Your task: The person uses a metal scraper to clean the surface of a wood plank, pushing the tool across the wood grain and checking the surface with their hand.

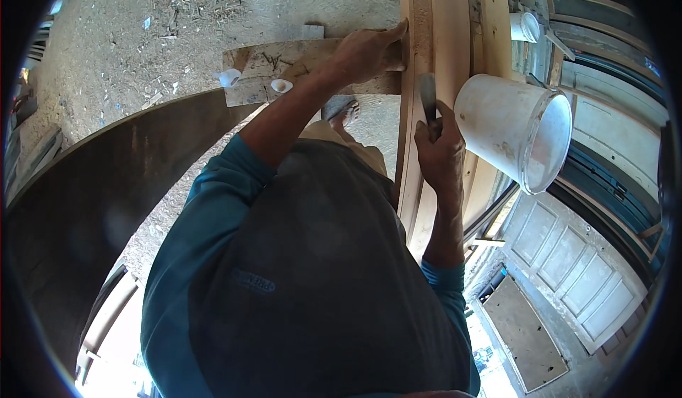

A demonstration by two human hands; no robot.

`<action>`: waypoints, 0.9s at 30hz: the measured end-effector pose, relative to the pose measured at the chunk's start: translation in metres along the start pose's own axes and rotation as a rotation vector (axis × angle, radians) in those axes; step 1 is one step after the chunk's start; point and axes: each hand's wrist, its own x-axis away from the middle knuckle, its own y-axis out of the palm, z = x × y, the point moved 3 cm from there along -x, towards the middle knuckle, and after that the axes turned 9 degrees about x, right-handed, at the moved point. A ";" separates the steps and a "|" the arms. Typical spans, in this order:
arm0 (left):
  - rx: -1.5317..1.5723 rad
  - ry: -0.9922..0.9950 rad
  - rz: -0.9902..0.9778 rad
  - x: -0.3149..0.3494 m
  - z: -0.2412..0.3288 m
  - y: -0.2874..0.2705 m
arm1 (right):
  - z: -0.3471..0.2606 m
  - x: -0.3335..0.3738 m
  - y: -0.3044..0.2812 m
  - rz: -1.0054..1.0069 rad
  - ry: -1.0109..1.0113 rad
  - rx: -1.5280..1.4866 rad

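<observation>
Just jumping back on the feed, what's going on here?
A person's right hand grips a flat-bladed tool, probably a putty knife, over long wooden planks; whether the blade touches the wood is unclear. The left hand is at the planks' near edge, fingers reaching toward it. A white bucket sits beside the right hand. A short wooden board lies under the left forearm, two small white items on it.

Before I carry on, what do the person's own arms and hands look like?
The left sleeve and right sleeve are teal, creased and stop well short of the wrists. The left hand and right hand are ungloved, and no cables show.
</observation>
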 end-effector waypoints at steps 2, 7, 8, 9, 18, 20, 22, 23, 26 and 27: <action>0.015 0.003 0.012 0.000 -0.002 0.001 | -0.011 -0.004 -0.005 -0.035 0.078 -0.011; 0.027 0.036 0.038 -0.001 -0.005 0.004 | 0.004 -0.011 0.009 0.140 -0.077 0.043; 0.022 0.036 0.041 -0.002 -0.006 0.005 | 0.003 -0.014 0.012 0.196 -0.137 0.065; 0.018 0.038 0.043 -0.002 -0.008 0.005 | 0.003 -0.017 0.014 0.192 -0.134 0.092; -0.002 0.126 0.027 -0.006 -0.019 0.011 | -0.001 -0.022 0.031 0.370 -0.347 0.193; 0.042 0.105 0.029 -0.006 -0.015 0.009 | -0.004 -0.020 0.033 0.366 -0.318 0.201; 0.082 0.069 0.008 -0.005 -0.015 0.008 | -0.008 -0.019 0.033 0.384 -0.323 0.286; 0.060 0.069 0.018 -0.005 -0.012 0.006 | -0.009 -0.018 0.034 0.393 -0.325 0.329; 0.023 0.063 0.040 -0.003 -0.006 0.003 | -0.009 -0.019 0.038 0.362 -0.293 0.291; 0.033 0.055 0.041 -0.003 -0.006 0.002 | -0.009 -0.020 0.039 0.354 -0.281 0.286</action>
